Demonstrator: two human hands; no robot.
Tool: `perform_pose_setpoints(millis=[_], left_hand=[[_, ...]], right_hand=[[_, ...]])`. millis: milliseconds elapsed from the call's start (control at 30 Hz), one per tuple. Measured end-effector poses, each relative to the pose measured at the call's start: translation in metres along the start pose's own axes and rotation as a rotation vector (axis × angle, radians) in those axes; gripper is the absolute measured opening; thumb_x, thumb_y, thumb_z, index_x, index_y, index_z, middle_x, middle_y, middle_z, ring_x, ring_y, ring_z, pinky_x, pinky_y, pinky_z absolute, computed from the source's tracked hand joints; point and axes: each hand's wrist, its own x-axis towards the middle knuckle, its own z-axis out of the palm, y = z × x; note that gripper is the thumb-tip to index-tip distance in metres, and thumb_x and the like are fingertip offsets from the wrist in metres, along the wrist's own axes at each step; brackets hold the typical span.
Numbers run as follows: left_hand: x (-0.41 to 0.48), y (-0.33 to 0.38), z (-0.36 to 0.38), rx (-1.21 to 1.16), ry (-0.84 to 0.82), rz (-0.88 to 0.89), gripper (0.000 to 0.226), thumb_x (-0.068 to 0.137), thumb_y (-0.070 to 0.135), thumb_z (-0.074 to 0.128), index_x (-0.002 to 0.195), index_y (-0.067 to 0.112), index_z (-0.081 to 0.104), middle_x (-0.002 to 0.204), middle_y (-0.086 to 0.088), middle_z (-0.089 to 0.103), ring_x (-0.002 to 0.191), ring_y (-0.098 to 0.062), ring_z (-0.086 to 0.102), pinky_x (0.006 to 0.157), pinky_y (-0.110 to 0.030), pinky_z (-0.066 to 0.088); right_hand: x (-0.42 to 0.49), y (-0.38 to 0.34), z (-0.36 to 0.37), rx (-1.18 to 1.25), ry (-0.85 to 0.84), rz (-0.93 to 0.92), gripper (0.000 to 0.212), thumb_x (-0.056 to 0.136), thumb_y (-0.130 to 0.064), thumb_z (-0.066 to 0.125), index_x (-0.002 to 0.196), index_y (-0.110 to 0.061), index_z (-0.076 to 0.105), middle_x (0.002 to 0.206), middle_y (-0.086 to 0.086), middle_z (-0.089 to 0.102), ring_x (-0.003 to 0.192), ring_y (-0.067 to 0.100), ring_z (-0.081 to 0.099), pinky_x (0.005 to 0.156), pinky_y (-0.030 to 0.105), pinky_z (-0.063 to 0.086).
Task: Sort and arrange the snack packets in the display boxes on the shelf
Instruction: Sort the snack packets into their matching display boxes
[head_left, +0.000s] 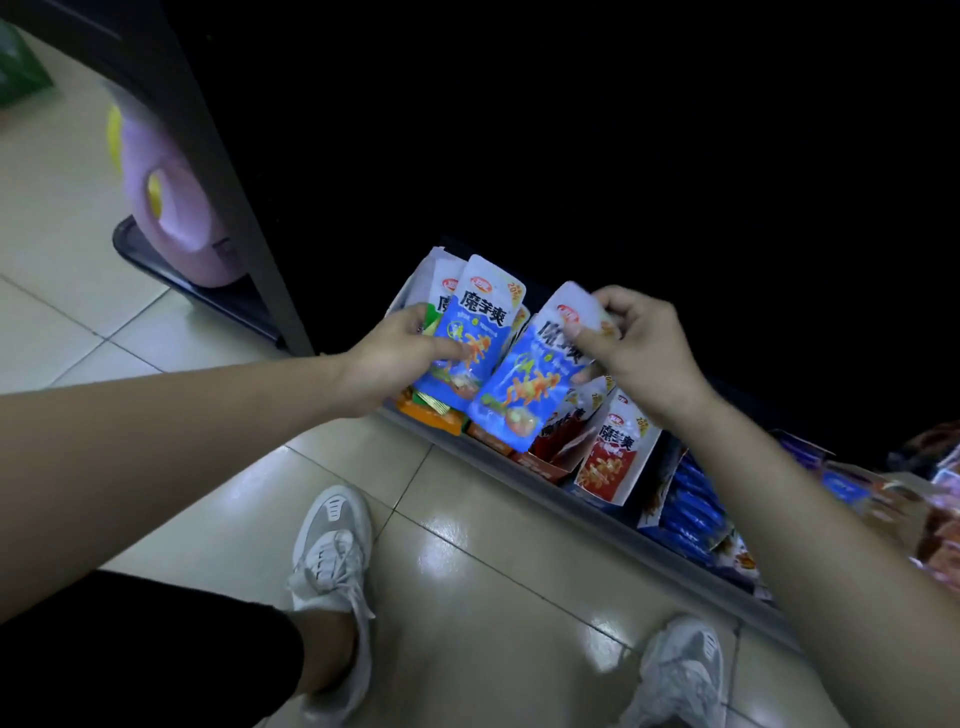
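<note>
My left hand (395, 358) grips a blue snack packet (475, 332) by its left edge, with more packets stacked behind it. My right hand (641, 343) pinches the top of a second blue snack packet (524, 384), which hangs tilted over the shelf's front edge. Under both packets stand display boxes on the low shelf: an orange display box (431, 415) at the left and a red display box (545, 465) to its right. A red snack packet (613, 452) stands upright just below my right wrist.
The shelf's grey front rail (649, 540) runs down to the right. Dark blue packets (691, 504) and other snacks lie further right. A purple plastic item (176, 208) sits on a dark tray left of the shelf post. My two shoes (332, 566) stand on the tiled floor.
</note>
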Motion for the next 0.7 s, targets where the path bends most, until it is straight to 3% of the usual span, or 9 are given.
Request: perform_pose_setpoints(millis=[67,133,233,300,367,433,567,700], left_hand=[[-0.002,0.000,0.008,-0.070,-0.034,-0.059,0.041,0.084,0.016,0.076,0.123,0.013,0.063,0.108,-0.006,0.077,0.095,-0.028,0.075,0.083,-0.043,0.061],[-0.007,-0.001,0.016,-0.132,-0.061,-0.080,0.023,0.085,0.012,0.068,0.108,0.014,0.068,0.104,-0.008,0.077,0.094,-0.030,0.074,0.086,-0.044,0.057],[-0.015,-0.002,0.022,-0.146,-0.130,-0.073,0.029,0.081,0.031,0.075,0.107,0.018,0.070,0.110,-0.006,0.076,0.099,-0.027,0.073,0.090,-0.040,0.056],[-0.019,-0.004,0.025,-0.108,-0.158,-0.020,0.033,0.085,0.021,0.080,0.115,0.014,0.067,0.106,-0.006,0.078,0.093,-0.022,0.076,0.078,-0.033,0.061],[-0.017,-0.007,0.022,-0.058,-0.064,0.009,0.038,0.081,0.009,0.083,0.115,0.011,0.065,0.098,-0.003,0.079,0.083,-0.019,0.077,0.066,-0.028,0.061],[-0.010,-0.008,0.014,-0.037,0.022,0.025,0.041,0.078,0.005,0.084,0.113,0.010,0.064,0.094,-0.001,0.079,0.080,-0.017,0.077,0.064,-0.027,0.061],[0.005,-0.012,-0.019,0.081,0.196,0.072,0.037,0.075,0.007,0.087,0.101,0.018,0.063,0.096,0.001,0.078,0.078,-0.012,0.076,0.071,-0.034,0.064],[0.012,-0.015,-0.040,0.165,0.244,0.092,0.036,0.076,0.012,0.088,0.097,0.022,0.060,0.100,0.004,0.076,0.082,-0.013,0.076,0.073,-0.031,0.061]], right_hand=[[-0.004,0.002,0.018,0.009,-0.009,0.044,0.013,0.093,-0.009,0.067,0.100,0.002,0.062,0.087,0.005,0.069,0.065,0.026,0.070,0.056,0.039,0.061],[-0.008,0.006,0.033,0.009,0.018,0.076,0.011,0.093,-0.010,0.069,0.096,-0.002,0.063,0.087,0.006,0.071,0.057,0.023,0.070,0.053,0.038,0.059],[-0.013,0.013,0.048,0.033,0.085,0.116,0.006,0.092,-0.010,0.069,0.092,-0.005,0.065,0.090,0.010,0.072,0.053,0.016,0.069,0.048,0.027,0.053],[-0.014,0.013,0.056,0.084,0.126,0.130,0.005,0.091,-0.009,0.070,0.091,-0.007,0.065,0.091,0.010,0.073,0.053,0.016,0.069,0.048,0.022,0.052],[-0.009,0.014,0.059,0.113,0.127,0.111,0.008,0.090,-0.010,0.072,0.093,-0.009,0.065,0.091,0.009,0.071,0.057,0.018,0.070,0.050,0.025,0.055],[0.001,0.025,0.056,0.078,0.138,0.078,0.015,0.090,-0.013,0.073,0.103,-0.012,0.065,0.090,0.005,0.068,0.066,0.018,0.070,0.055,0.030,0.059],[0.029,0.068,0.040,-0.386,0.135,-0.003,0.030,0.091,-0.021,0.072,0.118,-0.010,0.066,0.105,0.003,0.067,0.097,0.019,0.062,0.088,0.036,0.054],[0.044,0.091,0.047,-0.858,-0.144,0.069,0.065,0.084,-0.037,0.076,0.140,-0.013,0.052,0.137,0.008,0.056,0.125,0.028,0.038,0.099,0.037,0.037]])
